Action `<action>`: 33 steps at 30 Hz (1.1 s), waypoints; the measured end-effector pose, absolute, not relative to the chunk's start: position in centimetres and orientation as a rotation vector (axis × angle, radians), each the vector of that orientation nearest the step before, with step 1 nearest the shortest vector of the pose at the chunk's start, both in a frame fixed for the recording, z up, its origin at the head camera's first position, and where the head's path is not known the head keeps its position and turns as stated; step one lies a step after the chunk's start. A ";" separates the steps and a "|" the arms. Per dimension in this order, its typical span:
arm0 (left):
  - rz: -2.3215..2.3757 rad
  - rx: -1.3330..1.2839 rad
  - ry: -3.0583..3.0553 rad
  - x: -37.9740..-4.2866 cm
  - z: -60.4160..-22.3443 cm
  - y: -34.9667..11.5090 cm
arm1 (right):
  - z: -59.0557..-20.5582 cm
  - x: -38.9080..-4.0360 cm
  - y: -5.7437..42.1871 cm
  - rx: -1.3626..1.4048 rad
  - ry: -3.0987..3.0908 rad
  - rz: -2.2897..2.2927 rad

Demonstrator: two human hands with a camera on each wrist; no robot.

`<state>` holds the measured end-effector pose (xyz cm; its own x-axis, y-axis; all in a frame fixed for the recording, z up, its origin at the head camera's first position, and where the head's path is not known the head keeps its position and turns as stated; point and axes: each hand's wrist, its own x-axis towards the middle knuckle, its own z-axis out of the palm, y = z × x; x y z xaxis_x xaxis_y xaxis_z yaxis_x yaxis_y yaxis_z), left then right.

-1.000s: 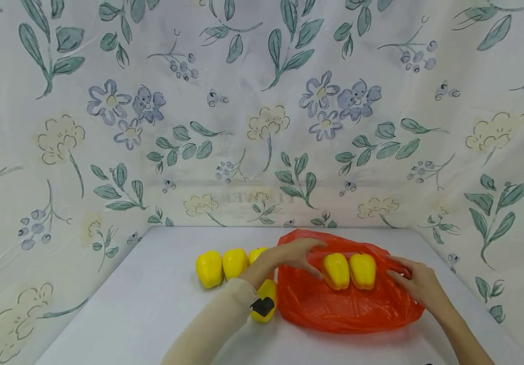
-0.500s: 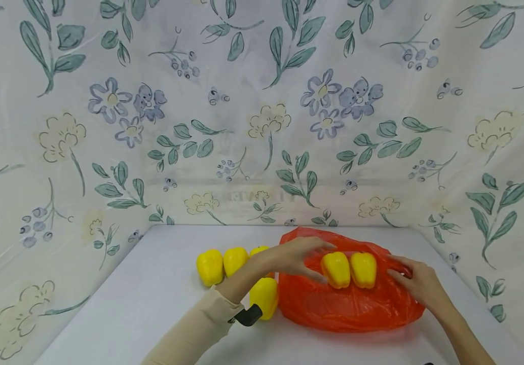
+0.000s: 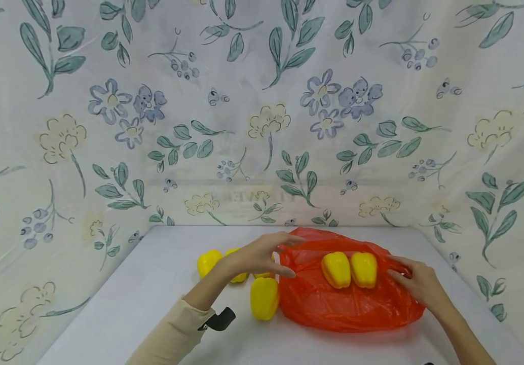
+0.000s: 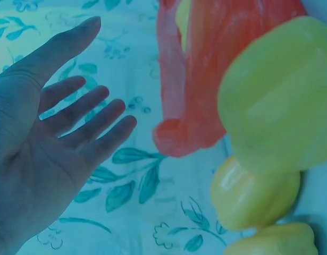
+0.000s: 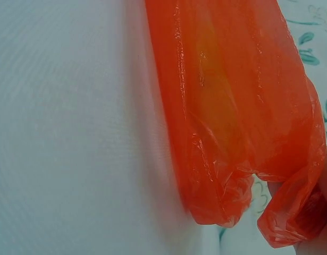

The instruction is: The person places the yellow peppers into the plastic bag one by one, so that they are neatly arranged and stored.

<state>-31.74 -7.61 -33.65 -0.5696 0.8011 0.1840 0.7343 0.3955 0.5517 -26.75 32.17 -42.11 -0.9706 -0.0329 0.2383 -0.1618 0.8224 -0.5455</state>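
A red plastic bag [image 3: 353, 312] lies on the table with its mouth spread. Two yellow bell peppers, one left [image 3: 336, 270] and one right [image 3: 364, 270], sit side by side in its mouth. My right hand [image 3: 419, 281] pinches the bag's right edge; in the right wrist view the gathered plastic [image 5: 291, 218] shows between the fingers. My left hand [image 3: 255, 255] hovers by the bag's left edge, fingers spread and holding nothing. Below it stands another yellow bell pepper [image 3: 264, 299], large in the left wrist view [image 4: 280, 95].
More yellow bell peppers stand left of the bag, the leftmost one [image 3: 209, 262] and others partly hidden behind my left hand and forearm. A white table [image 3: 120, 304] runs back to a floral curtain [image 3: 244, 152], which also closes off both sides.
My left hand first reaches slightly right by the peppers in the bag, then draws back left, away from them. The right hand keeps its hold, and those two peppers stay nearly in place.
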 end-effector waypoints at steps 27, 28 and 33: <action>0.928 1.103 2.556 -30.9 -39.3 -14.7 | -42.4 -26.9 32.2 0.162 -2.771 0.852; 0.925 1.106 2.552 -31.0 -39.5 -14.7 | -42.5 -26.9 32.2 0.162 -2.770 0.852; 0.862 1.129 2.542 -31.0 -40.1 -14.7 | -42.6 -26.9 32.2 0.170 -2.761 0.862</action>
<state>-31.00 -14.73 -40.07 -0.6769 0.7355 0.0277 0.6005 0.5302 0.5986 -26.89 32.21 -42.56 -0.9635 -0.0379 0.2651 -0.1820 0.8189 -0.5443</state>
